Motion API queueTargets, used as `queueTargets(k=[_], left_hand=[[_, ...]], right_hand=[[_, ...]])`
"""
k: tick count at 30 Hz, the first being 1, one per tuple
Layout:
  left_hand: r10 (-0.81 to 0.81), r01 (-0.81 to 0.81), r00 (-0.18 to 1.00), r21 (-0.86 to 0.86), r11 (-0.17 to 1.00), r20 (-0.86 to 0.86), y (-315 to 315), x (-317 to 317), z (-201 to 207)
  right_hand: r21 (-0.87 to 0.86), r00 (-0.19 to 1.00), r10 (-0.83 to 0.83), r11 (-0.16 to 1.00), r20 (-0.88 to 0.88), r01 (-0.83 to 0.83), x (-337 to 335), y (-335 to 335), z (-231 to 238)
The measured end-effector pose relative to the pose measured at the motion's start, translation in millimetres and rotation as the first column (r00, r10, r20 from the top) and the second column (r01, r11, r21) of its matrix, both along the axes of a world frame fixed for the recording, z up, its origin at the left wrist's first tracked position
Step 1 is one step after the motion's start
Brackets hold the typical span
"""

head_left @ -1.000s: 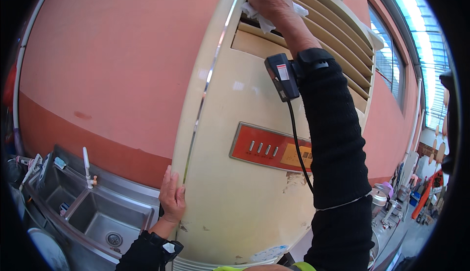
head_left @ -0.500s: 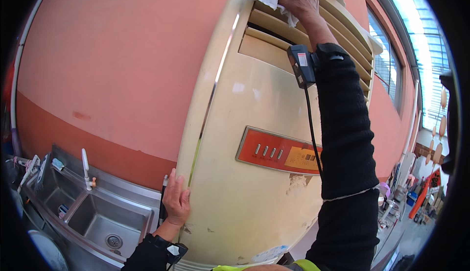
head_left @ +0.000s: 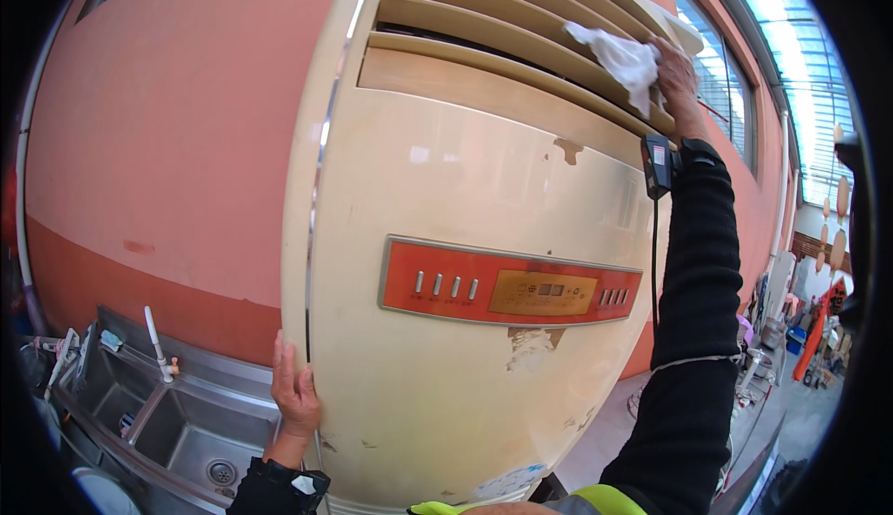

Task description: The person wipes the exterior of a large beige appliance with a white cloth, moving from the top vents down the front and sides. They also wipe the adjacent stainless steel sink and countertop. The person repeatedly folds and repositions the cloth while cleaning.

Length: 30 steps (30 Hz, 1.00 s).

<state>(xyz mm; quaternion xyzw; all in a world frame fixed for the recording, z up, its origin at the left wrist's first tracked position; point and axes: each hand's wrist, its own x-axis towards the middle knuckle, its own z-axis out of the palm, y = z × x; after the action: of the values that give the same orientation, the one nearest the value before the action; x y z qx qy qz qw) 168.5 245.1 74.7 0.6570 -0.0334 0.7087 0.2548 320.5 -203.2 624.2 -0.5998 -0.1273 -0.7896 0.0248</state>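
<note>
Low in the frame, left of centre, the left hand (head_left: 296, 401) is set against the left edge of a tall cream cabinet (head_left: 446, 180). Its fingers point upward, close together, with the thumb a little apart; they grip nothing that shows. Just beyond, across the middle of the frame, a red control panel (head_left: 512, 282) spans the cabinet's front, sloping slightly down to the right.

Farther up, the right arm reaches from the lower right to the upper right, a small black box (head_left: 658, 166) at its wrist. There the right hand (head_left: 677, 76) has its fingers bent and clamped on a white cloth (head_left: 621, 59); the fingertips are partly hidden, so their exact spacing cannot be told. The cloth lies to the left of these fingers, its longer spread slanting from upper left to lower right, with one corner hanging down. It lies over the beige slats (head_left: 456, 13), which slope the same way. The right hand is by far the nearer to it; the left is well apart.

Behind, a steel sink (head_left: 223, 387) fills the lower left, below a pink wall (head_left: 167, 143).
</note>
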Motion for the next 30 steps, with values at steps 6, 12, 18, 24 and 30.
queueTargets(k=[6,12,18,24,30], left_hand=[[0.009,-0.01,1.0,-0.024,1.0,-0.022,1.8,2.0,-5.6],[0.016,-0.017,1.0,-0.029,0.999,-0.017,-1.0,0.8,-4.1],[-0.043,0.043,0.999,-0.022,0.999,0.001,-1.7,-0.9,-1.8],[-0.019,0.019,1.0,0.003,1.0,0.018,-2.3,-3.8,1.8],[-0.042,0.043,0.998,-0.026,0.999,0.053,-3.4,-4.2,4.6]], right_hand=[[0.234,0.955,0.267,0.944,-0.132,-0.231,24.2,-68.9,22.0],[0.243,0.993,0.062,0.966,0.103,-0.085,11.9,-78.4,31.0],[-0.168,0.721,0.681,0.702,-0.126,-0.692,-1.4,-25.0,16.5],[-0.18,0.853,0.451,0.845,-0.262,-0.503,-41.3,79.1,54.5],[-0.488,0.9,0.435,0.782,-0.016,-0.387,-66.3,218.0,66.9]])
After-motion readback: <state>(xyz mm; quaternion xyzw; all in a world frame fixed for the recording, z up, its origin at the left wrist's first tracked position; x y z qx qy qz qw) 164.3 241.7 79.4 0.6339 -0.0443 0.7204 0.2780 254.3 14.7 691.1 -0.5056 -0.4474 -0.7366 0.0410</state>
